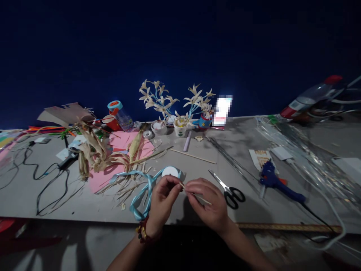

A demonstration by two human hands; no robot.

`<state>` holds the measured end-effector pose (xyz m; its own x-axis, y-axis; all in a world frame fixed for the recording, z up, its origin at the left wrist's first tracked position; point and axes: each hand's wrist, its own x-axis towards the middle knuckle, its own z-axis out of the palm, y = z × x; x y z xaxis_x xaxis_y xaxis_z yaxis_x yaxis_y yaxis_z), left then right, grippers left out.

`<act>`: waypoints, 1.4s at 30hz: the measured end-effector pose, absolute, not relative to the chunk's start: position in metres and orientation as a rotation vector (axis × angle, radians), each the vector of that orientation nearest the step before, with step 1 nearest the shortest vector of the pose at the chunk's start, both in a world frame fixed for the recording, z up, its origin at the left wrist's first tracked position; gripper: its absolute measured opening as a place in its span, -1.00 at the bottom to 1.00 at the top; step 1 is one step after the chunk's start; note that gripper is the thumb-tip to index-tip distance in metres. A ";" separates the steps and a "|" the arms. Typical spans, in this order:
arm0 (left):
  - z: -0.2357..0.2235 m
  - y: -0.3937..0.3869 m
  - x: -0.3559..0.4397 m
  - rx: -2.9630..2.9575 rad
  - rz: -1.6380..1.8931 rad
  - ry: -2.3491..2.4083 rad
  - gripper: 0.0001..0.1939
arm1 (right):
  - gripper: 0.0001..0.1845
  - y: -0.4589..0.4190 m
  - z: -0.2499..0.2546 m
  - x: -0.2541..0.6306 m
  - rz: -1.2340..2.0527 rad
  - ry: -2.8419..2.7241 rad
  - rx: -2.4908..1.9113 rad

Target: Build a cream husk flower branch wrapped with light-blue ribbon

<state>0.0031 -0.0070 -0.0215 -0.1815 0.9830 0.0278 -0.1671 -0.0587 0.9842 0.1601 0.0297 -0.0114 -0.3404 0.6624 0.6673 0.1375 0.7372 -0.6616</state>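
My left hand point(164, 197) pinches one end of a thin pale stick point(182, 186) between thumb and forefinger. The fingers of my right hand point(208, 201) close on the same stick, which slants down to the right beneath them. Just behind my left hand lies a white spool point(169, 171) with light blue ribbon point(137, 203) looping off to the left. Black-handled scissors point(229, 192) rest to the right of my right hand, blades partly apart. Another thin stick point(194, 156) lies farther back. Whether anything is fixed to the held stick's tip is too small to tell.
Pale artificial flowers point(159, 99) stand along the back beside small cups point(180, 128) and a lit phone point(222, 111). Dried husks point(94, 148) lie over pink paper point(97, 180) at left. A blue glue gun point(278, 180), metal wires point(232, 160) and clear plastic wrap point(310, 158) are at right.
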 end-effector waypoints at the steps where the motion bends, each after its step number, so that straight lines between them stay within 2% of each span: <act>1: -0.022 -0.008 0.004 1.016 1.465 1.199 -0.92 | -0.67 0.030 -0.012 0.160 0.621 -1.861 -0.610; 8: -0.022 -0.012 0.004 1.101 1.491 1.174 -0.99 | -0.68 0.033 -0.014 0.161 0.610 -1.867 -0.567; 12: -0.024 -0.013 0.002 1.087 1.429 1.134 -0.96 | -0.69 0.036 -0.012 0.164 0.552 -1.904 -0.569; 22: -0.024 -0.007 0.006 0.588 1.389 0.886 -0.90 | -0.67 0.040 -0.013 0.170 0.305 -2.102 -0.512; 26: -0.017 -0.005 0.007 0.444 1.332 0.778 -0.86 | -0.67 0.035 -0.015 0.168 0.461 -1.967 -0.505; 30: -0.016 -0.004 0.009 0.460 1.362 0.780 -0.85 | -0.75 0.027 -0.021 0.161 0.729 -1.744 -0.659; 35: -0.020 0.000 0.013 0.458 1.480 0.807 -0.84 | -0.80 0.021 -0.032 0.157 0.801 -1.581 -0.763; 39: -0.022 0.001 0.014 0.504 1.554 0.846 -0.84 | -0.85 0.019 -0.033 0.158 1.147 -1.577 -0.798; 42: -0.022 0.000 0.014 0.554 1.567 0.886 -0.89 | -0.92 0.017 -0.029 0.157 1.273 -1.629 -0.854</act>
<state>0.0140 0.0003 -0.0224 -0.1940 0.9726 -0.1279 -0.6109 -0.0178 0.7915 0.1568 0.0168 -0.0293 -0.3816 0.8975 0.2211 0.0025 0.2402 -0.9707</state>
